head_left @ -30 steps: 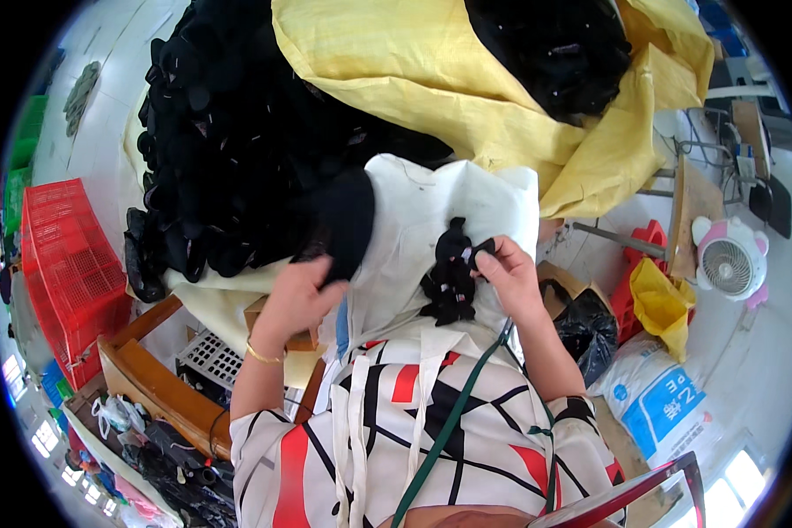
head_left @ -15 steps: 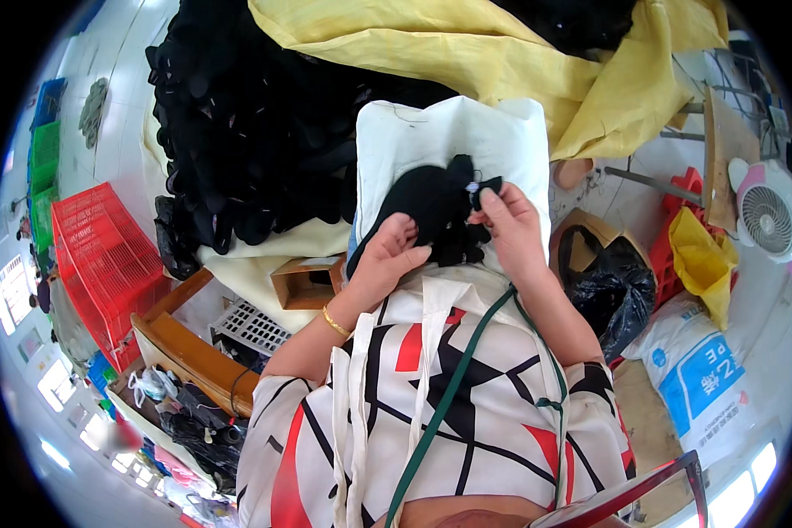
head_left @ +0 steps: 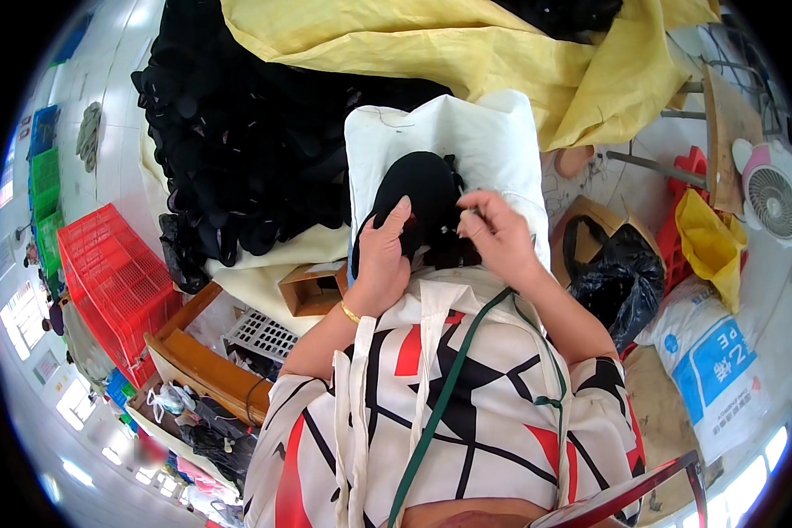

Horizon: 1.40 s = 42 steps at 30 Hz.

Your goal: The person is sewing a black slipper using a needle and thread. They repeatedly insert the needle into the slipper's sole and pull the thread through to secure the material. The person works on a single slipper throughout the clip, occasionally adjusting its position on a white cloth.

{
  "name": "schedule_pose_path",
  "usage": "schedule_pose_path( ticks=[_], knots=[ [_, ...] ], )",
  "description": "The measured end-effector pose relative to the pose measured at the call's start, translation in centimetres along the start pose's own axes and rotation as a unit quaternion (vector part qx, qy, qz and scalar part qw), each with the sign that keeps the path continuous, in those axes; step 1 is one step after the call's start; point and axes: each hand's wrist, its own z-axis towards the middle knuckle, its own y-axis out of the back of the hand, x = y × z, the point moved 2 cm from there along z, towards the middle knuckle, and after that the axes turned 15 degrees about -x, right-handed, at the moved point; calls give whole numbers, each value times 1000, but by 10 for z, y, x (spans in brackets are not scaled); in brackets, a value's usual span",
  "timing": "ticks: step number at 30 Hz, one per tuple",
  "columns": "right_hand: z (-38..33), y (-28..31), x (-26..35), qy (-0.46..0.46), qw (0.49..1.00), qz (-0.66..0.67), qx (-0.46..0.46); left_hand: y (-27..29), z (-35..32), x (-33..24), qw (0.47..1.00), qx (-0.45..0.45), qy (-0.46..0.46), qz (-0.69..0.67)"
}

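Observation:
A rounded black fabric piece (head_left: 422, 180), smooth and cup-like, lies over the white cushion (head_left: 484, 141) on my lap. My left hand (head_left: 383, 264) grips its near left side, the thumb lying on top and the other fingers mostly hidden. At its right edge, my right hand (head_left: 502, 233) has thumb and forefinger pinched together; whatever is between those fingertips is too small to make out. More dark cloth with small pale specks bunches below the rounded part, between my hands.
A large heap of similar black pieces (head_left: 246, 132) sits at the far left, with yellow sheeting (head_left: 414, 40) behind. Left are a red crate (head_left: 119, 286) and a wooden drawer (head_left: 207, 361). Right are a bag-lined carton (head_left: 620, 282), a white-and-blue sack (head_left: 708, 370) and a fan (head_left: 770, 194).
The black piece has been turned so its smooth rounded side stands up. My left thumb now lies on it, and my right fingers have moved slightly down from the small tab they held.

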Motion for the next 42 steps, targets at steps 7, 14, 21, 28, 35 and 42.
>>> schedule_pose_path(
  ticks=[7, 14, 21, 28, 35, 42],
  knots=[
    [19, -5, 16, -64, 995, -35, 64, -8, 5, 1, 999, -17, 7, 26],
    [29, -17, 6, 23, 991, -113, 64, -12, 4, -3, 997, -53, 3, 49],
    [31, -19, 6, 29, 990, -118, 74, -14, 2, -7, 997, -50, 19, 55],
    [35, -18, 10, 5, 988, -113, 101, -11, -1, -3, 998, -15, 19, 51],
    [30, -21, 9, -20, 989, -99, 110, -10, -6, -1, 1000, 20, 0, 17],
    [23, -23, -4, 59, 991, -87, 85, -5, 0, -2, 999, -13, 2, 42]
  ],
)
